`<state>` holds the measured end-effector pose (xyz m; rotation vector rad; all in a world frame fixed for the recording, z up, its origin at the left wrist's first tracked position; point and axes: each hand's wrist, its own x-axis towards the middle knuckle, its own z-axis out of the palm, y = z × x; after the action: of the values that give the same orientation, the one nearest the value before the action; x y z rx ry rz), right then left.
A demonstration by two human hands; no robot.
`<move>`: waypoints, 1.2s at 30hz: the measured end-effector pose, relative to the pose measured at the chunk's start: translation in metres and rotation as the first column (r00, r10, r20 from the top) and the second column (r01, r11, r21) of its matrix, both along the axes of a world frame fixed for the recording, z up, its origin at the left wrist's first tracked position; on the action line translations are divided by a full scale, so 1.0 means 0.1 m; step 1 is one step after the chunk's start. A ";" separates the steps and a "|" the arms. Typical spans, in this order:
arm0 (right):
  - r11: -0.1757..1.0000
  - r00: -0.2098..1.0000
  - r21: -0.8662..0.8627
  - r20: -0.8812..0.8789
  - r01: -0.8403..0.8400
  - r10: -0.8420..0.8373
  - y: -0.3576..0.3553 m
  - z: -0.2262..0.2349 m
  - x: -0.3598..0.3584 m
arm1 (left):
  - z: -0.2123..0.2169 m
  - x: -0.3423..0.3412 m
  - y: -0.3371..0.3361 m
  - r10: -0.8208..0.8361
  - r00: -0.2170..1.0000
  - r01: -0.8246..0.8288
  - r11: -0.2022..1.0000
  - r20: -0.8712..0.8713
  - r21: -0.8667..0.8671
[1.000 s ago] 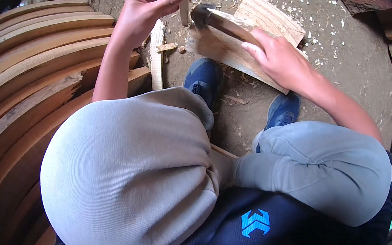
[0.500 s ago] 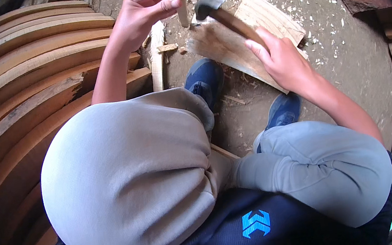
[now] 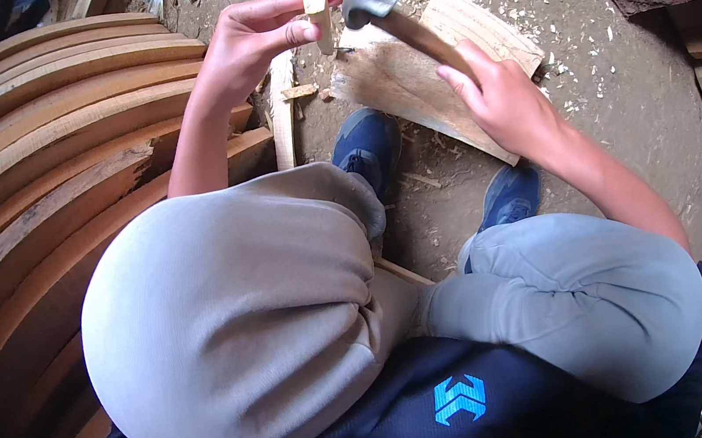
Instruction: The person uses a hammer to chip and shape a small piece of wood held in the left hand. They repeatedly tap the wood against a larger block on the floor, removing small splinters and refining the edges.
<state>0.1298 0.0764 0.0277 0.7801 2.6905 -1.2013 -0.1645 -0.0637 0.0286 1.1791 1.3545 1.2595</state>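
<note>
Out past my left hand point(image 3: 252, 41), on its far left side, I see a stack of curved wooden planks point(image 3: 48, 143) fanned across the ground. That left hand is raised with its fingers narrowed into a pinch on a small pale wooden peg point(image 3: 317, 18), which stands nearly upright between thumb and fingertips, its top poking just above them. Below that grip a slim strip of wood point(image 3: 283, 108) lies on the dirt. Just to the right of the peg, almost touching its upper end, sits the dark metal head of a hammer point(image 3: 367, 4); its handle runs down and right into my right hand point(image 3: 499, 97), which is wrapped closed around the lower part of the handle. Under the hammer and both grips lies a flat split board point(image 3: 437, 66), pale and rough-grained, with wood chips scattered around it. Nearer me than either hand, two blue shoes point(image 3: 368, 146) rest on the dirt, and my grey-clad knees point(image 3: 232, 323) fill the foreground.
</note>
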 end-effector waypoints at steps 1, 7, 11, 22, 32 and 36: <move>0.999 0.999 0.036 0.019 -0.037 0.037 -0.03 -0.03 0.01 | 0.00 0.00 -0.02 -0.014 1.000 0.014 1.000 -0.016 0.016; 0.986 0.992 -0.120 0.039 0.120 -0.116 0.09 -0.01 -0.01 | 0.06 0.05 -0.04 0.059 0.997 -0.057 0.997 0.058 -0.042; 0.963 0.938 -0.087 -0.218 0.256 -0.269 0.19 -0.04 0.08 | -0.06 0.00 0.01 0.263 0.963 -0.261 0.964 0.062 -0.043; 0.952 0.954 -0.203 -0.143 0.231 -0.262 0.28 -0.11 0.17 | -0.12 -0.09 0.16 0.688 0.714 -0.662 0.723 0.129 -0.197; 0.958 0.972 -0.197 -0.068 0.207 -0.224 0.26 -0.04 0.17 | -0.13 -0.03 0.25 0.712 0.672 -0.651 0.700 0.205 -0.296; 0.953 0.947 -0.219 -0.199 0.208 -0.253 0.21 -0.09 0.18 | -0.11 0.01 0.26 0.723 0.657 -0.656 0.688 0.215 -0.309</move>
<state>0.1483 0.0973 0.0192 1.0082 2.6480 -1.6752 -0.1635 -0.0373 0.0178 0.2416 1.6982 1.6972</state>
